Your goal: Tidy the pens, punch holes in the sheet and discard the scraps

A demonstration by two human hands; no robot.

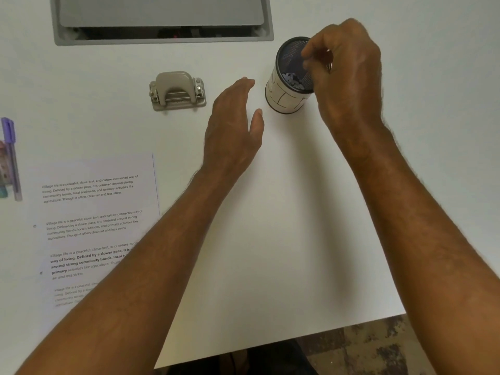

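The right hand [349, 74] hangs over the mesh cup [290, 77], fingertips pinched together; what they hold I cannot tell. The cup stands upright, paper scraps [293, 78] inside. The left hand [232, 125] is open flat, empty, just left of it.

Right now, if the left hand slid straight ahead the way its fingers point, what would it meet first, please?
Probably the cup: the left hand lies open, aimed up and right at its lower side. Depth is unclear, so it might pass just left of it.

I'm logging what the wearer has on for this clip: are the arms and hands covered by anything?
No. Both forearms are bare to the frame edge, no sleeves, gloves or watch. The left hand shows nothing worn; the right hand seems to wear a ring.
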